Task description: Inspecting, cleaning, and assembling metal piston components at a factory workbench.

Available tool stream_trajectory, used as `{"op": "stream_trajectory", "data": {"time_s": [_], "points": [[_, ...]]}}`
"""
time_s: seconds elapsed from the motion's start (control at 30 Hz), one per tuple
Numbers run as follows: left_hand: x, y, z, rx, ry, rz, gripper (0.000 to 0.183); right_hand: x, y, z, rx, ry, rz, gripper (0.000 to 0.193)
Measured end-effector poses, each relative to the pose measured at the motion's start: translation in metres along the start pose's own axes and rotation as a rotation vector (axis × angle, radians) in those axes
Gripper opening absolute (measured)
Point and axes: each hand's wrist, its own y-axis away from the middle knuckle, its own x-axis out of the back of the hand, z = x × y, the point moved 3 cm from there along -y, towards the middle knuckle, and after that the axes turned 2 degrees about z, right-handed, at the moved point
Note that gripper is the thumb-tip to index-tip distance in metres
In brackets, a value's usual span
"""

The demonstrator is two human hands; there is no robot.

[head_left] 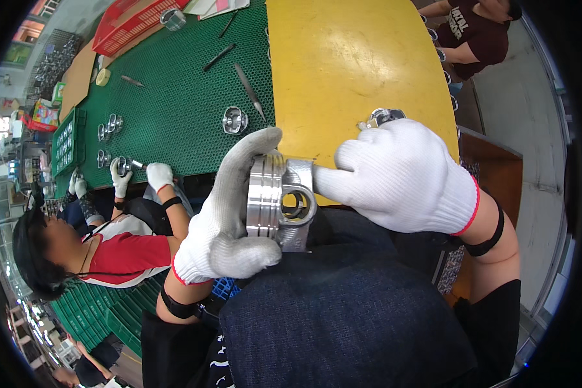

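Note:
A shiny metal piston (265, 200) lies on its side in my left hand (220, 213), with ring grooves on its crown end and a round pin hole facing up. My gloved left fingers and thumb grip it from the crown side. My right hand (401, 181), in a white knit glove with red trim, has its index finger stretched to the piston's skirt edge. Its other fingers are curled under, and whatever they hold, if anything, is hidden. Just beyond the right knuckles a second piston (388, 116) shows partly over the yellow tabletop (343, 58).
A green mesh mat (187, 84) holds another piston (235, 120), a pointed tool (247, 87) and dark pens. Red (129, 29) and green (69, 142) crates stand farther left. A gloved co-worker (129, 249) handles a piston at left; another person (475, 32) stands far right.

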Motion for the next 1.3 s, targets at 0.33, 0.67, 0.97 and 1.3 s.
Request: {"op": "stream_trajectory", "data": {"time_s": [0.33, 0.67, 0.97, 1.3], "points": [[0.000, 0.012, 0.029, -0.651, -0.666, -0.018, 0.102, 0.003, -0.011, -0.008, -0.250, -0.521, -0.267, 0.018], [0.006, 0.005, -0.008, -0.015, 0.485, 0.236, 0.091, 0.005, 0.022, 0.017, -0.155, -0.711, 0.380, 0.036], [0.005, 0.000, -0.004, -0.356, -0.270, -0.017, 0.107, 0.001, 0.004, -0.012, -0.113, 0.000, 0.075, 0.019], [0.023, -0.001, -0.004, -0.786, -0.681, 0.076, 0.101, -0.051, -0.012, -0.013, -0.428, -0.894, -0.107, 0.022]]}}
